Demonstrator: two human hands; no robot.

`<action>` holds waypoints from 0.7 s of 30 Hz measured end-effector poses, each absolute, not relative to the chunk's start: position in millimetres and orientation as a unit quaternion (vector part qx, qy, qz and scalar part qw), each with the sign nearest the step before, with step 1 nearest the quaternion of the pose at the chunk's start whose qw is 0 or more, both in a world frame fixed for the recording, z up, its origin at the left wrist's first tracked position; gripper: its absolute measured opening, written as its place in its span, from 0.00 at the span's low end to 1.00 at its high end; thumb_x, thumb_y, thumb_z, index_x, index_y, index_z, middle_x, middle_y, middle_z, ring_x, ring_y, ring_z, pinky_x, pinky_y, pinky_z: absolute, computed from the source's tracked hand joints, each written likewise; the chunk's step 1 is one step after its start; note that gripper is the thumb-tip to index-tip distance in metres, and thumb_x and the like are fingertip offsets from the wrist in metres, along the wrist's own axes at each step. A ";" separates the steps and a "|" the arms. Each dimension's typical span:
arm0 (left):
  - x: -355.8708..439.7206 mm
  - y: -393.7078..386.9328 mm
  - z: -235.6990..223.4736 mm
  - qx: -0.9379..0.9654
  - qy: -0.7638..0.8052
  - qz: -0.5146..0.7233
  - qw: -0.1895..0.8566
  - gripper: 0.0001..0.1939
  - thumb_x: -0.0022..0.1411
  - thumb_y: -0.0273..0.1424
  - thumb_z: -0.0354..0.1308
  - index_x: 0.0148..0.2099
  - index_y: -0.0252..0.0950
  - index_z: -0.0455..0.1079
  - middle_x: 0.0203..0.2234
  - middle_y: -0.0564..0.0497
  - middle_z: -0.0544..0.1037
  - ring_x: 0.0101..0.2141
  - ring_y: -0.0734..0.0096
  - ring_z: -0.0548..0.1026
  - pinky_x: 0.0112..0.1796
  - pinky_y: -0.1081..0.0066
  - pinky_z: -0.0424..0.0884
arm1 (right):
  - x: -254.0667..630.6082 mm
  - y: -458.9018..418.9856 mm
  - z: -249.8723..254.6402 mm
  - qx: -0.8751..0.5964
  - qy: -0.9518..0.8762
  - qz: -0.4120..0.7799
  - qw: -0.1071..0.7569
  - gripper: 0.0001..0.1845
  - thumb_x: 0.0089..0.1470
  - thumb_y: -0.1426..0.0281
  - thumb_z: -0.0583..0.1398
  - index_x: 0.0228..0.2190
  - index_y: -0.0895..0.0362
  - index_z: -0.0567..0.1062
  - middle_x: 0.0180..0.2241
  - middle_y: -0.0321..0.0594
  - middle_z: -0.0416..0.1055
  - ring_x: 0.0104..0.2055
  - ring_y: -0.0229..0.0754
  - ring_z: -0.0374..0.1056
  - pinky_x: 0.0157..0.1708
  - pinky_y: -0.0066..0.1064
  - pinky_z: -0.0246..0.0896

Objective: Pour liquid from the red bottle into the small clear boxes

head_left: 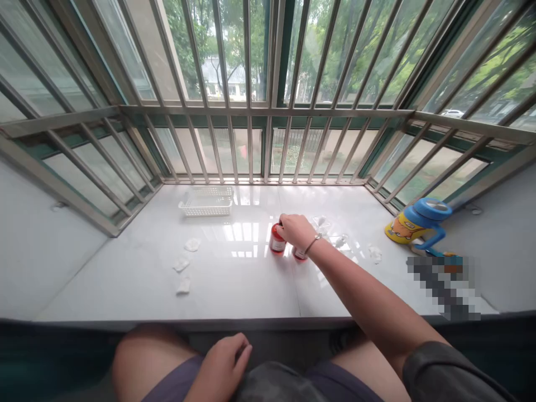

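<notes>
My right hand (pixel 295 229) reaches out over the white window ledge (pixel 234 279) and closes round the top of a small red jar (pixel 277 241) with a white label. A second small red jar (pixel 298 254) stands just beside it, partly hidden under my wrist. My left hand (pixel 224 360) rests on my thigh below the ledge, fingers loosely curled, with nothing visible in it.
A white plastic basket (pixel 206 202) sits at the back left of the ledge. Crumpled white paper scraps (pixel 184 263) lie left of the jars, clear wrappers (pixel 335 237) to the right. A yellow and blue kids' bottle (pixel 416 223) lies at the far right. Metal window bars (pixel 251 139) enclose the ledge.
</notes>
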State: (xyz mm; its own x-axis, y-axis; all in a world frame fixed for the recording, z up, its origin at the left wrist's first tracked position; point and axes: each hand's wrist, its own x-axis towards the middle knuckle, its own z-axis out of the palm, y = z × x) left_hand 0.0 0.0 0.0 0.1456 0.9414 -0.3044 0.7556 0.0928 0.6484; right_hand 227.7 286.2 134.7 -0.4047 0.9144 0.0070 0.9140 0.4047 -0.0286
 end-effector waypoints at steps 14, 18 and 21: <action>25.6 108.7 35.2 0.659 0.590 0.447 0.138 0.39 0.67 0.34 0.66 0.75 0.43 0.57 0.71 0.39 0.68 0.69 0.45 0.68 0.67 0.44 0.68 | 205.4 168.6 116.3 -0.347 -0.917 0.111 0.164 0.16 0.69 0.67 0.61 0.56 0.53 0.72 0.44 0.42 0.77 0.45 0.47 0.73 0.46 0.38 0.65; 27.3 140.9 43.1 0.635 0.585 0.447 0.235 0.34 0.66 0.39 0.67 0.71 0.43 0.64 0.69 0.40 0.70 0.69 0.45 0.69 0.68 0.44 0.67 | 233.6 139.5 92.4 -0.338 -0.874 0.182 0.299 0.17 0.68 0.72 0.60 0.57 0.52 0.72 0.51 0.45 0.76 0.52 0.48 0.73 0.53 0.41 0.70; 26.2 150.6 50.0 0.639 0.557 0.446 0.288 0.21 0.70 0.39 0.64 0.62 0.43 0.73 0.65 0.42 0.75 0.67 0.49 0.72 0.68 0.47 0.66 | 259.2 118.9 68.9 -0.371 -0.827 0.214 0.364 0.17 0.67 0.73 0.60 0.56 0.50 0.73 0.54 0.46 0.74 0.56 0.49 0.73 0.56 0.43 0.72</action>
State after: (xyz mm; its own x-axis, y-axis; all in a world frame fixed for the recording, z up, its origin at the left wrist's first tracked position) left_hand 26.2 150.6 50.0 -0.0176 0.9684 0.2488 0.4544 -0.2139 0.8647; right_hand 259.2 118.9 68.9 -0.4601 0.7698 0.4423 0.4580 0.6326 -0.6246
